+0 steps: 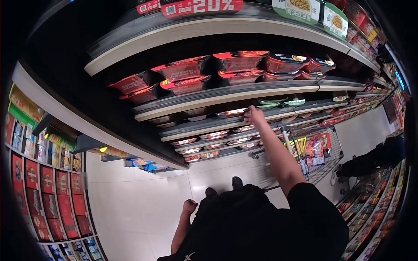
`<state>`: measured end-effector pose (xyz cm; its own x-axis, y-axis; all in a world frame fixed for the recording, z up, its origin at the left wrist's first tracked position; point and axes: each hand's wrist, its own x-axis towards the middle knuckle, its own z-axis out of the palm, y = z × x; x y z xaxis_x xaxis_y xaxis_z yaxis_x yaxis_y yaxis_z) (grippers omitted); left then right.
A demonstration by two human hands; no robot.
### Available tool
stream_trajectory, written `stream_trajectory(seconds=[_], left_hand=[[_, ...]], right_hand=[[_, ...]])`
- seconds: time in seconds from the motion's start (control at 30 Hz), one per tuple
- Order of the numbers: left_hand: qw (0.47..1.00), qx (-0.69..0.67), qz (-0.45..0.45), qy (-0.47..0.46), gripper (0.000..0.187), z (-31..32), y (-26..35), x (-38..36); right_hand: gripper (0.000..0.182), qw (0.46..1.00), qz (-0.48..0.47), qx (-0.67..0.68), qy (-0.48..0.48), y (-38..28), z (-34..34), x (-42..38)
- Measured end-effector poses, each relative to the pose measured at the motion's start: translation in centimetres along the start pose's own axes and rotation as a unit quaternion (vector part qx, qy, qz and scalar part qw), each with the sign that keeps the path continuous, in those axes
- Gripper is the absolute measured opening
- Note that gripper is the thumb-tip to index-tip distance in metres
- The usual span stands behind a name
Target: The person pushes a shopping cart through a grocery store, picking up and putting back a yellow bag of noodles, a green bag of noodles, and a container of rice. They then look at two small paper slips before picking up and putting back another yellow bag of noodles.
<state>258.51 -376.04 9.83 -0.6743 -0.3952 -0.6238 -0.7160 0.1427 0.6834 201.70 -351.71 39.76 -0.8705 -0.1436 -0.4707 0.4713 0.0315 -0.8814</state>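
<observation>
A flat, clear-lidded tray of packaged food [231, 112] with a red-and-white label lies level on the grey middle shelf [209, 124], at its front edge.

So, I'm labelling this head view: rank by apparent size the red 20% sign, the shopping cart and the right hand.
1. Shopping cart.
2. Red 20% sign, cut off at the top edge.
3. Right hand.
The fisheye distorts true sizes.

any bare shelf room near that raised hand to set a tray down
Some: dark gaps on the shelf left of the right hand, between the flat trays there. The shelf above is crowded with red trays. The floor by the left hand is bare.
</observation>
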Motion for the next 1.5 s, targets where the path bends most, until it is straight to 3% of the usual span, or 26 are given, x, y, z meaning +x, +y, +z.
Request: stream_trajectory(seconds=[0.07,0.13,0.2,0.23,0.27,0.3,0.47,0.63,0.7,0.73,0.77,0.9,0.97,1.0,1.1,1.17,1.23,1.33,1.4,1.5], left_hand=[[0.998,0.019,-0.052,-0.017,0.019,0.2,-1.2,-0.8],[0.958,0.273,0.092,-0.019,0.030,0.0,-2.5,-2.8],[0.985,0.164,0.055,0.006,0.033,0.9,-6.5,-3.7],[0.989,0.143,-0.022,-0.026,0.032,0.0,-4.0,-6.6],[0.989,0.112,-0.097,0.008,0.034,0.3,-2.8,-8.4],[0.987,0.116,-0.107,0.020,0.034,0.6,-2.6,-9.3],[0.986,0.143,-0.083,0.031,0.032,1.8,-2.2,-10.8],[0.985,0.165,-0.031,0.030,0.030,2.3,0.1,-9.8],[0.979,0.203,-0.013,-0.002,0.030,2.4,1.1,-8.9],[0.968,0.239,-0.028,-0.065,0.029,2.1,0.9,-7.7],[0.983,0.177,0.001,-0.041,0.029,2.7,-1.4,-6.5],[0.987,0.136,0.084,-0.018,0.034,3.3,-2.4,-5.2],[0.984,0.167,0.041,0.051,0.031,3.1,2.0,-5.7],[0.997,0.051,-0.031,0.049,0.025,2.5,4.2,-5.8],[0.979,-0.144,0.074,0.125,0.022,0.9,10.5,-6.4],[0.975,-0.190,0.082,0.082,0.028,-1.2,20.3,-8.7],[0.967,-0.199,0.154,0.033,0.028,-2.4,28.2,-10.5],[0.959,-0.205,0.197,-0.013,0.027,-3.4,37.2,-13.7],[0.944,-0.243,0.211,-0.070,0.029,-3.4,40.9,-15.3],[0.958,-0.216,0.185,-0.023,0.035,-2.7,42.2,-16.0]], right_hand=[[0.040,0.999,-0.030,-0.035,0.030,0.4,0.1,1.0],[0.036,0.995,-0.039,-0.085,0.038,0.7,-0.1,1.8],[0.033,0.990,-0.044,-0.123,0.047,0.1,0.4,1.1],[0.027,0.989,-0.054,-0.136,0.037,0.1,0.4,1.0],[0.027,0.990,-0.049,-0.130,0.035,0.4,0.6,1.4],[0.024,0.995,-0.059,-0.080,0.026,0.7,0.7,1.8],[0.018,0.989,-0.140,0.042,-0.019,0.7,1.0,1.4],[0.019,0.978,-0.191,0.079,-0.034,-0.9,1.6,-2.0],[0.020,0.977,-0.199,0.073,-0.038,-1.3,1.6,-3.2],[0.021,0.974,-0.212,0.069,-0.039,-1.7,1.6,-3.9],[0.021,0.974,-0.211,0.068,-0.040,-2.0,1.6,-4.6],[0.026,0.967,-0.241,0.077,-0.031,-1.5,0.1,-7.8],[0.028,0.963,-0.238,0.120,-0.031,-1.8,-1.5,-10.9],[0.028,0.964,-0.222,0.145,-0.034,-1.8,-2.3,-12.7],[0.027,0.964,-0.203,0.158,-0.062,1.5,-5.4,-14.3],[0.027,0.959,-0.186,0.195,-0.085,3.2,-6.5,-16.3],[0.027,0.960,-0.178,0.189,-0.101,4.4,-7.3,-18.8],[0.027,0.963,-0.162,0.168,-0.131,5.2,-7.3,-22.1],[0.026,0.966,-0.157,0.152,-0.138,5.8,-7.3,-23.5],[0.028,0.962,-0.168,0.148,-0.157,6.6,-7.6,-24.5]])
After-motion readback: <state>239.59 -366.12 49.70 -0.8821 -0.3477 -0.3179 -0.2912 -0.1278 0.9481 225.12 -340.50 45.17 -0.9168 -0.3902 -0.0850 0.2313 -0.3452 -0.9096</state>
